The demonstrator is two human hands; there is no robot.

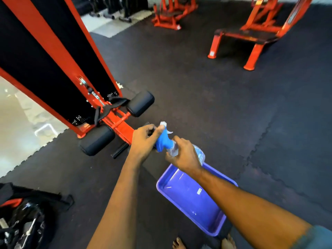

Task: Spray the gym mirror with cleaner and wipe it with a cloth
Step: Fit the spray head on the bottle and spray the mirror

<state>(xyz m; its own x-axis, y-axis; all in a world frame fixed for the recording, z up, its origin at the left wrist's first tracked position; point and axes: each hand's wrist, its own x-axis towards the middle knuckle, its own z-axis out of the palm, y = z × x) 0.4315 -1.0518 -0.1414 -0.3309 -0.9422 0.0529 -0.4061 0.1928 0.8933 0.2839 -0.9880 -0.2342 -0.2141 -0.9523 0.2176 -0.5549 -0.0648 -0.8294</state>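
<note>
Right hand [185,156] is wrapped around the clear body of the spray bottle [181,148], fingers curled over it near the neck, holding it tipped so the head points up and to the left. Left hand [143,141] is up at the blue trigger head [162,141], thumb and fingers closed around the top of it near the white nozzle [163,124]. Can't really tell if it's twisting or just gripping, it's a bit blurry there. So both hands are on the same bottle, out in front of the body, above the floor.

Right under the bottle and the right forearm there's a purple plastic tray [215,227] sitting on the black rubber floor mats [233,105]. It's got a small white sticker inside and otherwise just shiny plastic. A couple of bare toes [179,243] show at the bottom edge, beside the tray.

To the left is a big red and black gym machine [53,51] with two black roller pads [140,103] at its base, near the left hand but not touching it. More red equipment, including a low bench frame [251,38], is well off at the top right. Bottom left corner has a dark bag [21,218] with some straps and metal bits, hard to make out what's in it.
</note>
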